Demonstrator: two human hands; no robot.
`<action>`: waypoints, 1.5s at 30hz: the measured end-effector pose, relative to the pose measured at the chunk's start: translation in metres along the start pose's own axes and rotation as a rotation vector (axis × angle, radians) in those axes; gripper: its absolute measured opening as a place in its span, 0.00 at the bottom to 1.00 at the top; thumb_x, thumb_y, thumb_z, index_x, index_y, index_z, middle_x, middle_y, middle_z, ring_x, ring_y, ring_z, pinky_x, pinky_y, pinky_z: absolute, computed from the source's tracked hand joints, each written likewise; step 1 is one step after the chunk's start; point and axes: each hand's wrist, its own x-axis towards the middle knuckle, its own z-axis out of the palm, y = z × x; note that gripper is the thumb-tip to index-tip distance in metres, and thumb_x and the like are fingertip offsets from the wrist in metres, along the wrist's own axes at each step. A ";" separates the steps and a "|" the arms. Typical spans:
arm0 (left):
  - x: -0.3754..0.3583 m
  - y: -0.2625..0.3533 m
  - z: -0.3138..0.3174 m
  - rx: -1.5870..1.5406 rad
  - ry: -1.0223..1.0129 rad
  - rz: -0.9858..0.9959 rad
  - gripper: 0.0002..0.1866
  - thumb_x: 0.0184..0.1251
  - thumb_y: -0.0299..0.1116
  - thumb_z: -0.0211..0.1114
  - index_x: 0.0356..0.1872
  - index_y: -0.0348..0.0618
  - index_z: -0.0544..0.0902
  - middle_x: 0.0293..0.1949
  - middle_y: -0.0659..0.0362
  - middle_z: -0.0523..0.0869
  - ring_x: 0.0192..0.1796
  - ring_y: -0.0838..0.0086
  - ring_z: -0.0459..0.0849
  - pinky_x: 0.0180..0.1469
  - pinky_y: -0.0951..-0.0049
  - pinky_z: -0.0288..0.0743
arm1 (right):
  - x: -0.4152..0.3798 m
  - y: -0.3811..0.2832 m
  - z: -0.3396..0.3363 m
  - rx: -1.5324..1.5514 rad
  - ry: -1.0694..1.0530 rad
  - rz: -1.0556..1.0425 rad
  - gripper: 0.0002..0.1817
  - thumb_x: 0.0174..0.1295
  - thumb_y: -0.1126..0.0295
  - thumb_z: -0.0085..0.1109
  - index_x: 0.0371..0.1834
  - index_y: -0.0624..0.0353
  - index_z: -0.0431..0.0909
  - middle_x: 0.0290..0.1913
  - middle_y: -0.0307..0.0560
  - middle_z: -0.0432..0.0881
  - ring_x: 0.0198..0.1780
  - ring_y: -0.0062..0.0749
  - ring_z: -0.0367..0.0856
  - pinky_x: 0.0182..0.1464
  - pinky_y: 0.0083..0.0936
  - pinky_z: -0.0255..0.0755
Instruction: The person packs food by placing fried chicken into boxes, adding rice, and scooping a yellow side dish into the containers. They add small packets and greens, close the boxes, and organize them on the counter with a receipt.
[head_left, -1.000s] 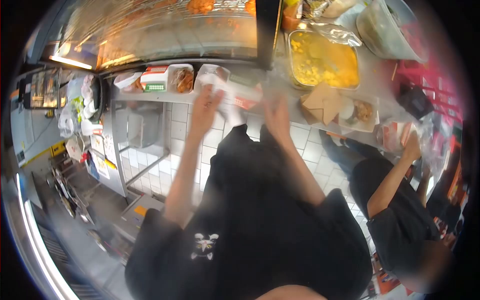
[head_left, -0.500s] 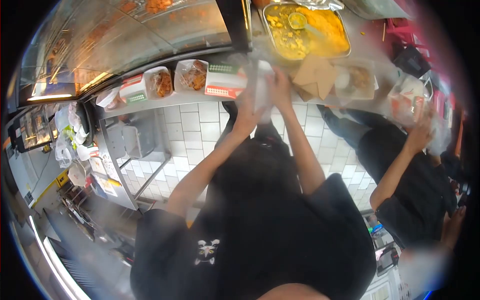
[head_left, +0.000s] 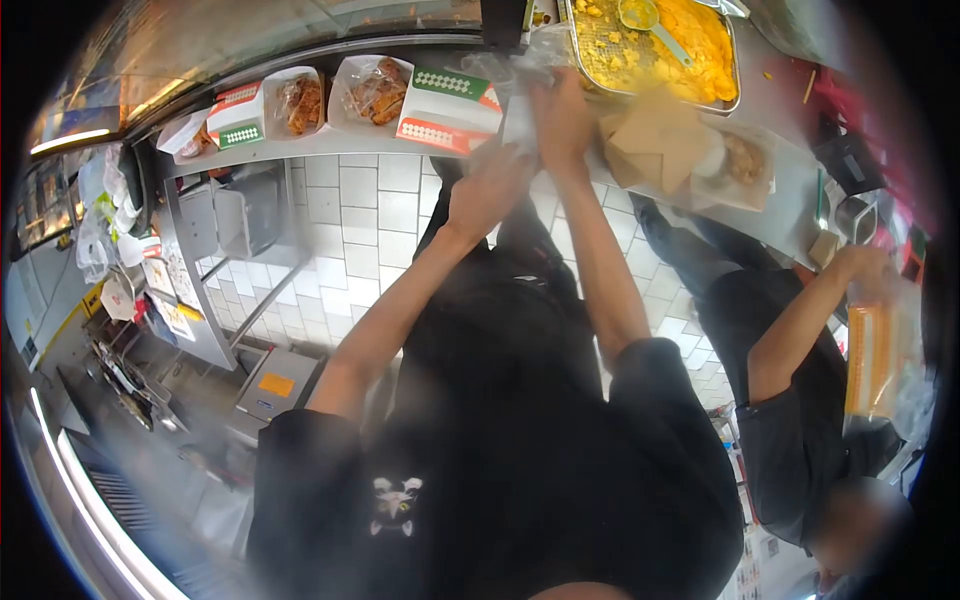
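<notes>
Between my hands is a white, paper-like piece (head_left: 519, 124), narrow in this view. I cannot make out its kind. My right hand (head_left: 562, 118) grips its right side, fingers bent at the top. At its lower left, my left hand (head_left: 490, 190) is curled against it, the fingertips blurred. Clear plastic (head_left: 487, 68) lies crumpled behind the white piece. Left of my hands stands a white box with green and red bands (head_left: 450, 108). Beyond it are an open box of fried chicken in clear plastic (head_left: 378, 92) and another chicken-filled box (head_left: 298, 103).
A metal tray (head_left: 738, 75) of yellow food with a ladle (head_left: 668, 40) sits at the back. Brown cardboard pieces (head_left: 655, 140) and a clear container (head_left: 745, 180) lie right of my hands. A co-worker (head_left: 790, 330) stands at the right, holding an orange-patterned packet (head_left: 868, 360).
The view has shifted, and my left hand is lower on the white piece. The co-worker's hand now has an orange-patterned packet where a white and red bag was before.
</notes>
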 end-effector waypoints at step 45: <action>-0.005 -0.003 -0.016 -0.034 -0.110 -0.027 0.22 0.63 0.38 0.65 0.60 0.56 0.79 0.61 0.54 0.75 0.46 0.60 0.84 0.36 0.64 0.83 | -0.047 0.005 -0.046 -0.008 -0.353 -0.031 0.26 0.61 0.64 0.63 0.64 0.48 0.75 0.34 0.48 0.80 0.36 0.45 0.82 0.37 0.38 0.74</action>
